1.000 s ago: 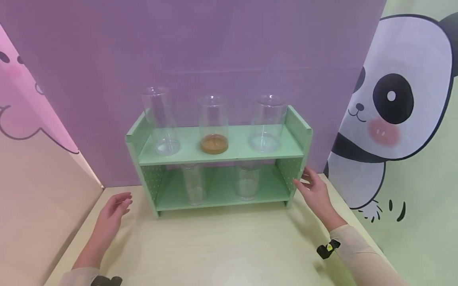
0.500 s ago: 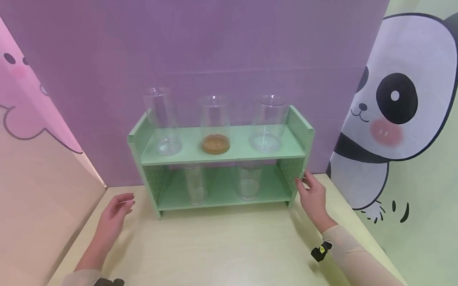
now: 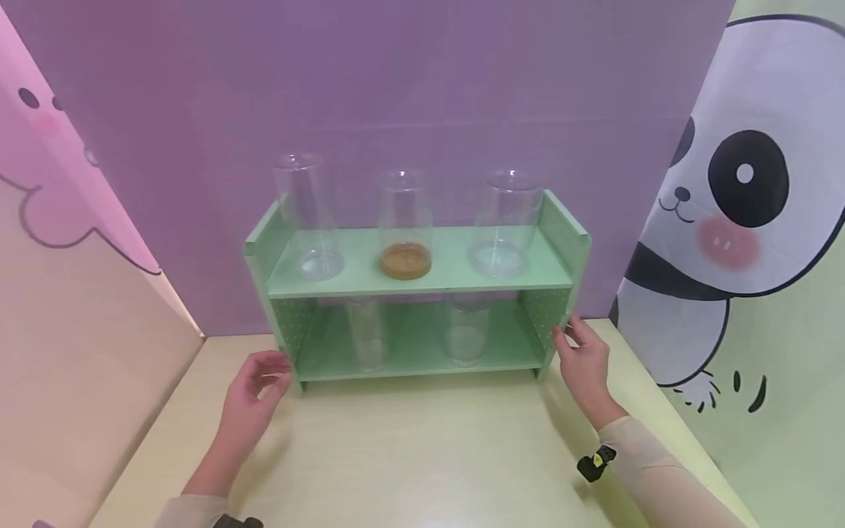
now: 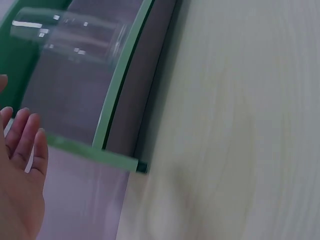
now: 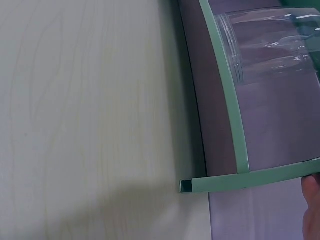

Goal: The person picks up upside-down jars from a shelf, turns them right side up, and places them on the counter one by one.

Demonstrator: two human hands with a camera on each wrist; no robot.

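- A purple backdrop (image 3: 422,73) stands behind your pale worktop (image 3: 422,447), a panda picture (image 3: 746,183) to your right.
- One green two-tier shelf (image 3: 452,257) sits near the worktop's back edge.
- Five clear containers (image 3: 505,220): three on top, two below; the top middle container (image 3: 405,262) shows brown at its base.
- Your left hand (image 3: 254,389), fingers loose, is by the shelf's left side; apart from it, your right hand (image 3: 584,359) touches the right side, grip impossible to tell.

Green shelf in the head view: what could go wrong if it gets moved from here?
Tipping: the tall left cylinder stands upright on the upper board of the green shelf, so a jolt might topple it.

Sliding: no front rail shows, so a forward tilt could send the brown-based container off.

Uneven lift: the left hand is beside one end, contact unclear; the right hand might raise its end first.
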